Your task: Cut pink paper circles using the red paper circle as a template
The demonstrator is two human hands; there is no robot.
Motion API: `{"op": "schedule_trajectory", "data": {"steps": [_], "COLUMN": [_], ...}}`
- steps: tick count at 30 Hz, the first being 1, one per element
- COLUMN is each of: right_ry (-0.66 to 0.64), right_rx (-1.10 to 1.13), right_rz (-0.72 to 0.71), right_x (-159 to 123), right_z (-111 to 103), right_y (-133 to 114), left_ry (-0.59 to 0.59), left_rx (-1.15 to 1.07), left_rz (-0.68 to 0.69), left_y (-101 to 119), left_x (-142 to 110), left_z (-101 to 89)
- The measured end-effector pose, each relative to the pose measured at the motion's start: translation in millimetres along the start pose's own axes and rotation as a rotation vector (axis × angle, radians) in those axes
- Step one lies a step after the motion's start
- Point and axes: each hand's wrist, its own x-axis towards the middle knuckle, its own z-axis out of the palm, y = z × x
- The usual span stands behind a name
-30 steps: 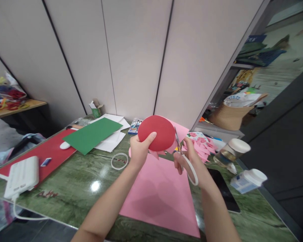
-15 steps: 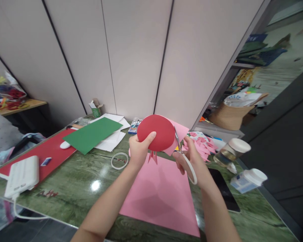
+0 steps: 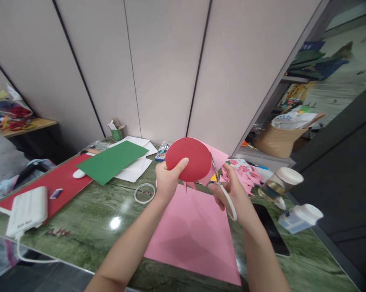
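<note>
My left hand (image 3: 170,178) is closed on a red paper circle (image 3: 190,160), thumb on its face. Pink paper (image 3: 218,153) lies behind the circle and sticks out at its right side. In my right hand (image 3: 228,190) are scissors (image 3: 228,200) with white handles, their blades at the right edge of the circle, against the pink paper. A narrow pink strip (image 3: 191,186) hangs below the circle. Under both hands a large pink sheet (image 3: 192,239) lies flat on the table.
Left on the green marbled table (image 3: 94,227) are a green sheet (image 3: 113,161), a red sheet (image 3: 65,184), a white power bank (image 3: 28,211) and a white ring (image 3: 144,194). On the right are pink scraps (image 3: 244,178), a dark tablet (image 3: 271,229), a jar (image 3: 280,182) and a white-capped bottle (image 3: 300,217).
The hanging pink strip has shifted and shows less below the circle. Both hands keep nearly the same place, and the scissors' handles have moved very slightly.
</note>
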Motion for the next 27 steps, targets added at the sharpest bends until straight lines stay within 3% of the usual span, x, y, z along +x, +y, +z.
{"op": "schedule_trajectory", "data": {"steps": [13, 27], "right_ry": [0.002, -0.033], "right_rx": [0.019, -0.037], "right_rz": [-0.001, 0.031], "right_x": [2, 0], "right_z": [-2, -8], "right_y": [8, -8], "left_ry": [-0.031, -0.094], "left_rx": [0.033, 0.176], "left_rz": [-0.007, -0.035], "left_y": [3, 13], "left_x": [5, 1], "left_z": [-3.7, -5.1]}}
